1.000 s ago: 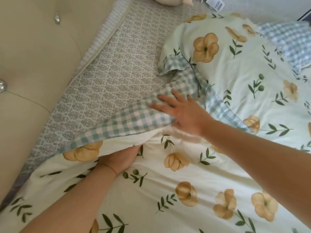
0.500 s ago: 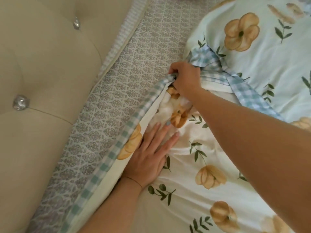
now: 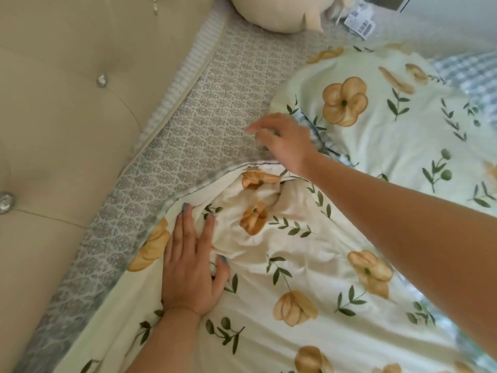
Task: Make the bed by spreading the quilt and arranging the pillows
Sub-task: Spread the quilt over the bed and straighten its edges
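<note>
The floral quilt (image 3: 309, 278), cream with orange flowers and a green checked edge, covers the lower right of the bed. My left hand (image 3: 189, 267) lies flat on its bunched top corner, fingers spread. My right hand (image 3: 285, 144) is blurred, with fingers curled on the quilt's upper edge where it meets the patterned sheet. A pillow (image 3: 390, 125) in the same floral cloth lies just right of that hand. A second, checked pillow (image 3: 470, 74) shows at the far right edge.
A beige tufted headboard (image 3: 67, 103) fills the left side. The grey patterned sheet (image 3: 215, 103) lies bare between headboard and quilt. A cream plush toy (image 3: 277, 14) and a paper label (image 3: 360, 22) sit at the top of the bed.
My right hand has moved up and right along the quilt's edge toward the floral pillow. My left hand stays flat on the quilt's corner. The checked underside no longer shows folded over.
</note>
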`<state>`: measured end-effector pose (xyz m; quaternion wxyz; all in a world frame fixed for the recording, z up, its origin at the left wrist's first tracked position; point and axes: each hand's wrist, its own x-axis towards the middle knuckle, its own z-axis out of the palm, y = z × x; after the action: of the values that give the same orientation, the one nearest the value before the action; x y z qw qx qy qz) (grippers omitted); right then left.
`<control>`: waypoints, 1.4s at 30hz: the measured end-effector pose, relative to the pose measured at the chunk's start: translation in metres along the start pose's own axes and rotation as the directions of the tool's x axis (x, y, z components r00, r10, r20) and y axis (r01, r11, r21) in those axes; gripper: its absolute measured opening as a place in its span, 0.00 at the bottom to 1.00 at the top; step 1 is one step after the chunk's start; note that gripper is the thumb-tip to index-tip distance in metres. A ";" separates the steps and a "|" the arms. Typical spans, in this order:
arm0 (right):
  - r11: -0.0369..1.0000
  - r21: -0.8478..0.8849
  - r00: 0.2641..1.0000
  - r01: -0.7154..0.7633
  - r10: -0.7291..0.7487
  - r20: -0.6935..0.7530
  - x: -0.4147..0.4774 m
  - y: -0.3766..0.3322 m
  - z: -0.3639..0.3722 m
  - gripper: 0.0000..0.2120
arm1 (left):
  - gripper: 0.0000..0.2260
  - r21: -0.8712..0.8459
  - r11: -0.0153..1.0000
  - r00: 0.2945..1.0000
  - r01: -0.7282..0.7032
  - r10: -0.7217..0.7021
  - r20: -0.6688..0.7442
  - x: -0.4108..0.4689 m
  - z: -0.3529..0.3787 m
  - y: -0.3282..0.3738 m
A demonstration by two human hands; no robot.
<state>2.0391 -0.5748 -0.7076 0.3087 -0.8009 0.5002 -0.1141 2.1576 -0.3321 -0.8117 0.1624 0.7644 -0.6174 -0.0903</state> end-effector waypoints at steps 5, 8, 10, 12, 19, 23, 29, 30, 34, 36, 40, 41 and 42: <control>0.362 -0.932 0.998 0.007 -0.058 -0.016 -0.010 0.062 -0.062 0.19 | 0.31 0.028 1.000 1.000 -0.004 0.004 0.009 0.001 0.003 0.001; 0.166 -0.986 1.000 -0.013 0.021 -0.010 -0.023 0.077 -0.067 0.26 | 0.31 0.055 0.998 0.999 0.006 -0.008 0.034 0.001 0.003 0.001; 0.122 -0.992 0.997 -0.042 0.072 -0.033 -0.027 0.080 -0.069 0.30 | 0.31 0.061 0.998 0.999 0.012 -0.014 0.040 -0.001 0.002 -0.001; 0.081 -0.992 0.988 -0.094 0.127 -0.083 -0.031 0.088 -0.087 0.30 | 0.31 0.066 0.998 0.999 0.014 -0.016 0.040 -0.001 0.001 0.000; -0.160 -0.978 0.862 -0.135 0.468 -0.196 -0.035 0.100 -0.110 0.37 | 0.31 0.062 0.998 0.999 0.006 -0.008 0.033 0.002 0.001 0.002; 0.275 -0.952 0.913 -0.133 0.407 -0.010 -0.034 0.087 -0.065 0.27 | 0.32 0.055 0.998 0.999 0.015 -0.018 0.038 0.001 0.000 0.003; 0.391 -0.906 0.858 -0.159 0.508 0.069 -0.070 0.115 -0.067 0.46 | 0.33 0.037 0.999 0.999 0.011 -0.013 0.038 0.001 0.002 0.002; 0.408 -0.899 0.888 -0.158 0.457 0.052 -0.072 0.117 -0.067 0.40 | 0.33 0.030 0.999 0.999 0.017 -0.018 0.041 0.001 0.002 0.002; 0.416 -0.909 0.957 0.008 0.261 0.128 -0.037 0.106 -0.085 0.13 | 0.33 0.011 1.000 0.999 0.021 -0.022 0.044 0.002 0.000 0.001; 0.313 -0.944 0.939 0.100 0.283 0.194 -0.013 0.093 -0.096 0.10 | 0.33 -0.004 1.000 0.999 0.022 -0.022 0.041 0.002 -0.002 0.003; 0.268 -0.961 0.972 0.071 0.197 0.126 0.041 0.044 -0.118 0.11 | 0.34 -0.044 0.999 1.000 -0.009 0.010 0.021 0.002 0.001 0.002; 0.316 -0.948 0.993 0.031 0.102 0.066 0.059 0.025 -0.124 0.11 | 0.35 -0.054 0.998 1.000 -0.013 0.014 0.010 0.002 0.002 0.000; 0.402 -0.915 1.000 -0.011 -0.001 -0.012 0.078 0.005 -0.127 0.11 | 0.35 -0.059 0.998 1.000 -0.016 0.016 -0.002 0.002 0.004 0.000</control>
<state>2.0098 -0.6923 -0.6203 -0.1816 -0.8373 0.4852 0.1747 2.1573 -0.3346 -0.8152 0.1861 0.7544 -0.6204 -0.1066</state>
